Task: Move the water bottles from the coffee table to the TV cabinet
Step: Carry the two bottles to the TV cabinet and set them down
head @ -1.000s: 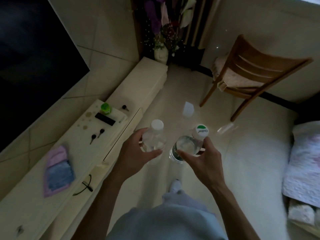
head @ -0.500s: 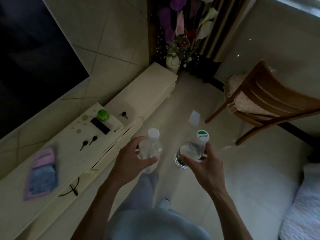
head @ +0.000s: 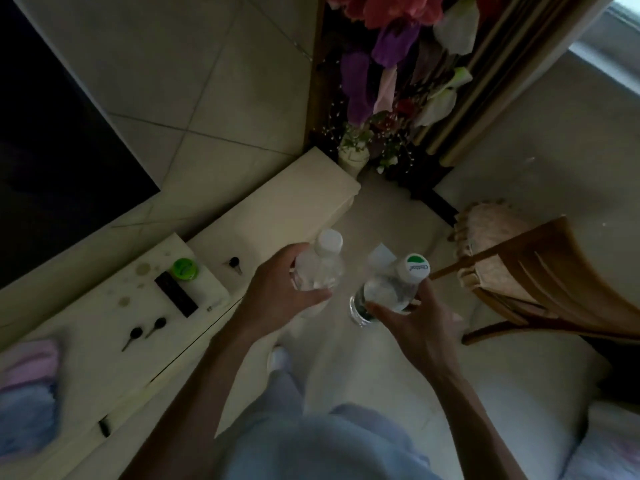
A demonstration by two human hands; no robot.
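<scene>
Far left, the TV [head: 52,133] hangs dark above the long pale cabinet [head: 294,199], whose top carries a folded cloth [head: 27,386], two small keys [head: 145,330], a black remote [head: 175,293] and a green lid [head: 184,268], with bare room toward its far end. Over the cabinet's front edge the left hand [head: 277,299] is wrapped round the body of a clear bottle [head: 320,271] with a white cap, thumb across the front and fingers behind, held upright in the air. Just beside it, apart by a narrow gap and above the floor [head: 381,216], the right hand [head: 415,320] grips a second bottle [head: 388,292] with a green-and-white cap, tilted slightly, fingers spread round its lower body. Both look like thin, light plastic with water inside, so they should carry easily but will dent if squeezed and may be slick; the mid-body hold seems sound, and they want setting down flat on their bases so they do not tip. Neither is on the cabinet yet. Further right stand a vase of flowers [head: 353,157] in the corner and a wooden chair [head: 554,282].
</scene>
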